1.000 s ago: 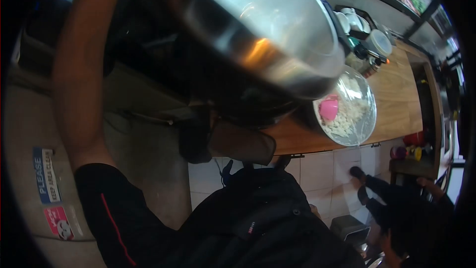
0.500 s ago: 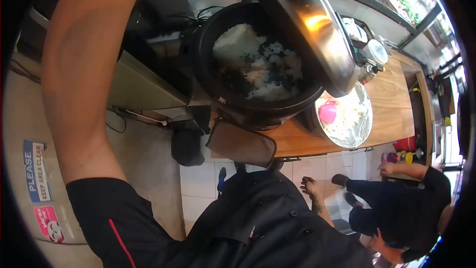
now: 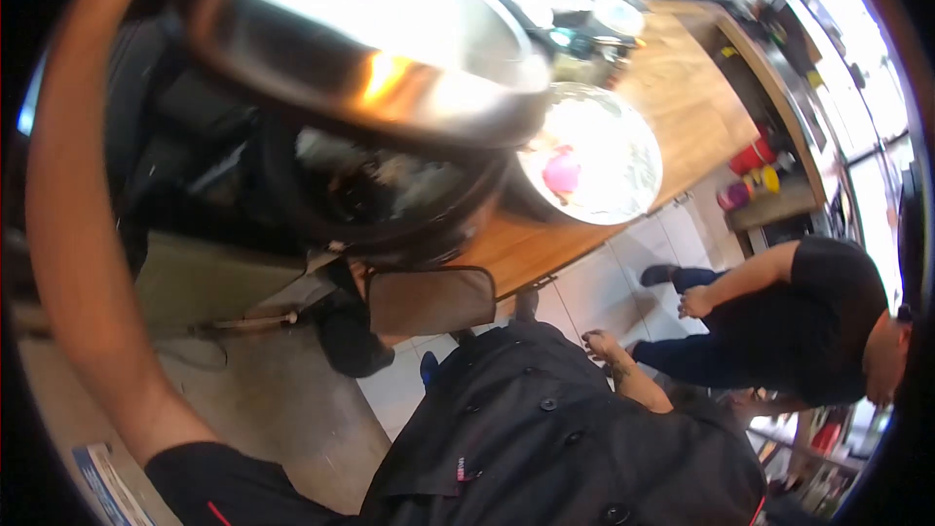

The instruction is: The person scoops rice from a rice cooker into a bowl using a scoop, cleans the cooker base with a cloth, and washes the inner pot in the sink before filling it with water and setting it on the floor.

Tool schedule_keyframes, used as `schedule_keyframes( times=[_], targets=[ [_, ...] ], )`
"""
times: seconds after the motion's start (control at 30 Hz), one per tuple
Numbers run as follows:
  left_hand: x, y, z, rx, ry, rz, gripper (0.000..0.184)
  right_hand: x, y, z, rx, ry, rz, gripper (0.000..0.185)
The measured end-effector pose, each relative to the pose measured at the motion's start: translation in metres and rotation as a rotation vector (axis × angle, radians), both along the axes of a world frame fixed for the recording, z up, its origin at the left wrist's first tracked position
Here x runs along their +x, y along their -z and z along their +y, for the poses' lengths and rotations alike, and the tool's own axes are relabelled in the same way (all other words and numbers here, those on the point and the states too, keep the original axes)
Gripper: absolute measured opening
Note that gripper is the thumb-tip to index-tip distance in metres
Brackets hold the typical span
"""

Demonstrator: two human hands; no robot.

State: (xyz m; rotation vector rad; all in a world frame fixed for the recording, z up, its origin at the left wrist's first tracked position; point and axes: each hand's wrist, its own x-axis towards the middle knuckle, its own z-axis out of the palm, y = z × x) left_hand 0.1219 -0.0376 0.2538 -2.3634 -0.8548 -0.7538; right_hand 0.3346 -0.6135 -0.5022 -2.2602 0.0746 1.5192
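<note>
My left arm [image 3: 83,234] reaches up along the left side, and its hand is beyond the top edge of the view. A shiny metal lid [image 3: 438,102], blurred, hangs tilted over the black rice cooker [image 3: 390,244]. The lid hides much of the pot, though some white rice [image 3: 424,180] shows below its rim. Whether my left hand is on the lid cannot be seen. My right hand [image 3: 604,343] hangs low beside my body, apart from everything, its fingers loosely apart and holding nothing.
Right of the cooker, a round bowl [image 3: 638,161] of rice with a pink scoop [image 3: 562,170] stands on the wooden counter [image 3: 696,102]. Containers [image 3: 616,15] sit farther back. A brown cloth-like pad [image 3: 433,300] is at the counter's front. A co-worker in black [image 3: 828,317] stands at right.
The lid has come down and left over the cooker, covering much of the rice that showed before. My view has shifted, and the co-worker appears higher in it.
</note>
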Motion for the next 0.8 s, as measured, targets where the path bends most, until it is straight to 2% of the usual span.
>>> schedule_keyframes(
  times=[0.07,0.13,0.2,0.27,0.33,0.4,0.47,0.53,0.57,0.6,0.67,0.73,0.8],
  targets=[
    [-0.019,-0.005,0.094,0.008,0.167,0.063,0.052,-0.008,-0.006,0.003,0.011,0.041,-0.01,0.047],
    [-0.024,-0.005,0.137,-0.023,0.26,0.091,0.061,-0.014,-0.007,0.007,0.025,0.055,-0.013,0.047],
    [-0.01,-0.013,0.135,-0.143,0.297,0.092,0.059,-0.016,-0.004,0.012,0.033,-0.003,0.002,0.044],
    [-0.003,-0.016,0.13,-0.265,0.316,0.093,0.058,-0.015,-0.024,0.023,0.036,-0.018,-0.021,0.044],
    [0.003,-0.017,0.126,-0.419,0.299,0.031,0.055,-0.014,-0.032,0.029,0.115,-0.131,-0.123,0.051],
    [0.009,-0.022,0.123,-0.491,0.289,0.0,0.053,-0.013,-0.035,0.034,0.141,-0.125,-0.159,0.052],
    [0.016,-0.03,0.12,-0.325,0.251,0.06,0.059,-0.012,-0.029,0.038,0.217,0.082,-0.165,0.052],
    [0.02,-0.033,0.124,-0.073,0.28,0.085,0.064,-0.005,-0.036,0.04,0.188,0.046,-0.178,0.049],
    [0.024,-0.034,0.132,-0.029,0.282,0.052,0.066,0.002,-0.023,0.039,0.181,0.03,-0.164,0.047],
    [0.031,-0.029,0.059,0.118,0.234,-0.007,0.057,0.005,-0.015,0.037,0.17,0.051,-0.142,0.047],
    [0.049,-0.037,-0.008,0.103,0.035,-0.041,0.056,0.007,-0.006,0.036,0.16,0.103,-0.058,0.041],
    [0.05,-0.036,-0.011,0.116,0.088,-0.067,0.058,0.012,0.025,0.021,0.154,0.173,0.042,0.037],
    [0.05,-0.036,-0.01,0.096,0.055,-0.05,0.061,0.004,0.01,0.022,0.133,0.17,0.054,0.038]
  ],
)
